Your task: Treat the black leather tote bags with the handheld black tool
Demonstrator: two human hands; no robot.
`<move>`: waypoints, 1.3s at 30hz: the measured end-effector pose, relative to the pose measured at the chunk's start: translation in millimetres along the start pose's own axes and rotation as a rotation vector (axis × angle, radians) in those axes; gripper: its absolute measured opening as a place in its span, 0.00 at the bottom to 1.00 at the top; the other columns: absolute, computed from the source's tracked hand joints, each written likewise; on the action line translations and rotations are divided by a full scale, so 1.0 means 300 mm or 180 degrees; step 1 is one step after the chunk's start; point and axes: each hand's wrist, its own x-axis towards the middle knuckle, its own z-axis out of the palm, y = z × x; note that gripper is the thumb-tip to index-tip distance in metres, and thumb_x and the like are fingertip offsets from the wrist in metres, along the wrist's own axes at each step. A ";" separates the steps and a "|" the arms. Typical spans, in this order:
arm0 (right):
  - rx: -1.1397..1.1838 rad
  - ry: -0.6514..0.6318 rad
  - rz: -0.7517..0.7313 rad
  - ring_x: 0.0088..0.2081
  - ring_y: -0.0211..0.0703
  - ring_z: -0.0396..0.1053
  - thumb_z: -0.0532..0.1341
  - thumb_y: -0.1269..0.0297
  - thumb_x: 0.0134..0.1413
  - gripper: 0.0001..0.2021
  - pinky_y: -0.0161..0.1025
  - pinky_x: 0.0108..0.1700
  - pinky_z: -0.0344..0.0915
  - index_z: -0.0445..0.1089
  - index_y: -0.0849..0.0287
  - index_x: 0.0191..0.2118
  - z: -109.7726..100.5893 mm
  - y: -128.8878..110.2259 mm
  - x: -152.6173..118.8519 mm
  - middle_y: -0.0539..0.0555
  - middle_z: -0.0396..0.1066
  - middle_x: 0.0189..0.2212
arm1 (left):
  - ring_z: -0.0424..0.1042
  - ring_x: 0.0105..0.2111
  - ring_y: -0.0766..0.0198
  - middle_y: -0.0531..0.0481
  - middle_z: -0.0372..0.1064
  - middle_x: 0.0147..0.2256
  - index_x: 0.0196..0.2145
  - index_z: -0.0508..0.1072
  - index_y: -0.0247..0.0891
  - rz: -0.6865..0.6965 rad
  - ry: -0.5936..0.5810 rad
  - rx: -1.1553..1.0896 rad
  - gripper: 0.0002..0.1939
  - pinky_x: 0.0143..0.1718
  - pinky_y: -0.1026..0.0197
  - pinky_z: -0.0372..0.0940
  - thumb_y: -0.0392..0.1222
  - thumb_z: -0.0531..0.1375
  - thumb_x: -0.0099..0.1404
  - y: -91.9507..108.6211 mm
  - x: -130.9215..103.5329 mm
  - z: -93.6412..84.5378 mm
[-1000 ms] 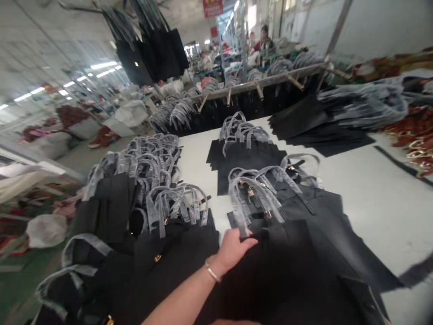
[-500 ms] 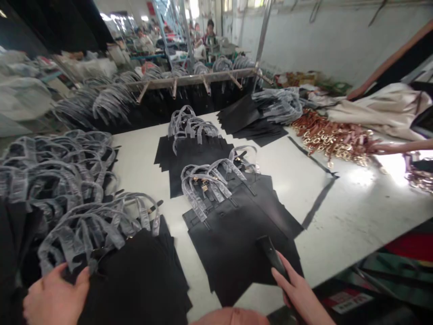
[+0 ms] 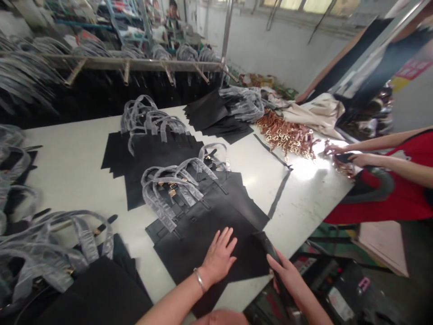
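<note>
My left hand (image 3: 219, 258), with a silver bangle at the wrist, lies flat with fingers spread on the front stack of black bag panels (image 3: 203, 230). Wrapped handles (image 3: 184, 180) with gold buckles lie along the top of that stack. To the right, my right hand (image 3: 284, 271) is closed around a black tool (image 3: 269, 248), whose flat head is over the stack's right edge. The tool's lower part is partly hidden by my hand.
More panel stacks (image 3: 149, 153) lie behind on the white table (image 3: 74, 149), others at front left (image 3: 98, 289). Brown straps with gold rings (image 3: 284, 135) lie back right. A person's hands (image 3: 358, 158) work at the right; a metal rack (image 3: 101, 63) stands behind.
The view has swung right. My left hand has left the handles at the left and now rests on the middle stack. My right hand still holds the black tool.
</note>
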 end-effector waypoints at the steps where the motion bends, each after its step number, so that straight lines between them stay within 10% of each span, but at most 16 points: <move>1: 0.0119 -0.0067 0.0084 0.12 0.37 0.63 0.59 0.45 0.52 0.33 0.31 0.13 0.57 0.58 0.56 0.60 -0.006 -0.006 0.014 0.42 0.65 0.15 | 0.44 0.67 0.52 0.42 0.47 0.67 0.60 0.62 0.42 0.0076 -0.0039 0.0077 0.26 0.66 0.43 0.47 0.44 0.60 0.65 -0.005 0.009 0.007; 10: 0.0549 0.0022 -0.0144 0.14 0.36 0.65 0.62 0.45 0.50 0.28 0.33 0.15 0.61 0.65 0.56 0.53 -0.021 -0.091 0.111 0.44 0.66 0.19 | 0.43 0.67 0.52 0.45 0.46 0.67 0.60 0.63 0.44 0.0202 -0.0232 0.0436 0.24 0.66 0.42 0.41 0.49 0.56 0.68 -0.006 0.017 0.012; 23: 0.0434 -0.0140 -0.0425 0.14 0.36 0.63 0.64 0.47 0.48 0.36 0.34 0.16 0.59 0.61 0.60 0.61 -0.187 -0.011 0.056 0.44 0.66 0.21 | 0.54 0.62 0.52 0.44 0.56 0.62 0.57 0.65 0.44 0.0307 -0.0442 0.0449 0.22 0.64 0.45 0.45 0.48 0.57 0.66 0.009 -0.054 -0.005; 29: 0.1187 0.0361 -0.0668 0.17 0.36 0.63 0.64 0.47 0.51 0.36 0.32 0.18 0.57 0.59 0.60 0.62 -0.211 -0.012 0.054 0.45 0.66 0.22 | 0.67 0.40 0.57 0.46 0.68 0.36 0.33 0.72 0.39 0.0333 -0.0739 0.0567 0.08 0.52 0.49 0.60 0.38 0.54 0.69 0.079 0.184 0.002; 39: 0.1033 0.0733 -0.0202 0.16 0.38 0.64 0.65 0.44 0.47 0.42 0.34 0.18 0.60 0.54 0.56 0.65 -0.279 0.124 0.118 0.44 0.69 0.21 | 0.67 0.41 0.54 0.40 0.69 0.42 0.45 0.71 0.33 0.1633 -0.0803 0.0846 0.13 0.33 0.56 0.63 0.29 0.49 0.69 0.164 0.620 0.148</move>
